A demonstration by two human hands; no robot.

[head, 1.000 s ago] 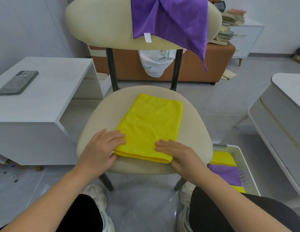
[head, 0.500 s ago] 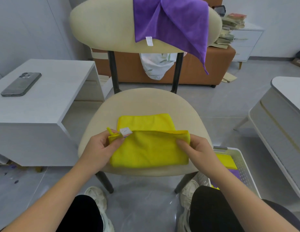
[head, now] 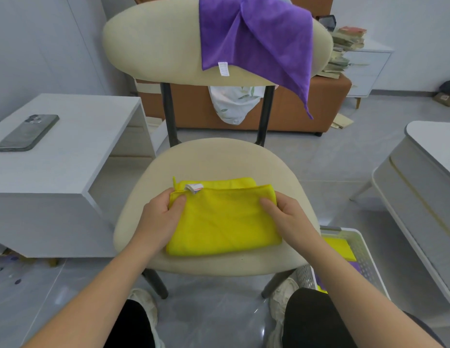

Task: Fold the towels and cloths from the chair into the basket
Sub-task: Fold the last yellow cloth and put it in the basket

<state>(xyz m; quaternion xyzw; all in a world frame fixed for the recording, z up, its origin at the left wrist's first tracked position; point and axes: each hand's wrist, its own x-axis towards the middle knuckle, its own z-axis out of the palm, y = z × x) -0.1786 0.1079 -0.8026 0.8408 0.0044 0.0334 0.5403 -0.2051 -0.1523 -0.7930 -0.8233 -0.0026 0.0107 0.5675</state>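
A yellow cloth point(head: 224, 219) lies folded on the beige chair seat point(head: 219, 159), its top layer nearly level with the far edge and a white tag showing at the upper left. My left hand point(head: 161, 217) pinches the cloth's upper left corner. My right hand point(head: 286, 217) pinches its upper right corner. A purple cloth point(head: 256, 41) hangs over the chair's backrest. The white basket point(head: 364, 257) stands on the floor at the right of the chair, with folded yellow and purple cloths inside.
A white side table point(head: 68, 156) with a phone point(head: 28, 133) on it stands at the left. Another white table point(head: 424, 177) is at the right. A patterned white cloth point(head: 234, 104) hangs behind the backrest, in front of an orange-brown cabinet point(head: 306, 109).
Both hands lifted the cloth's near edge and carried it away from me, folding the long cloth in half. The top layer has moved further back since half a second ago.
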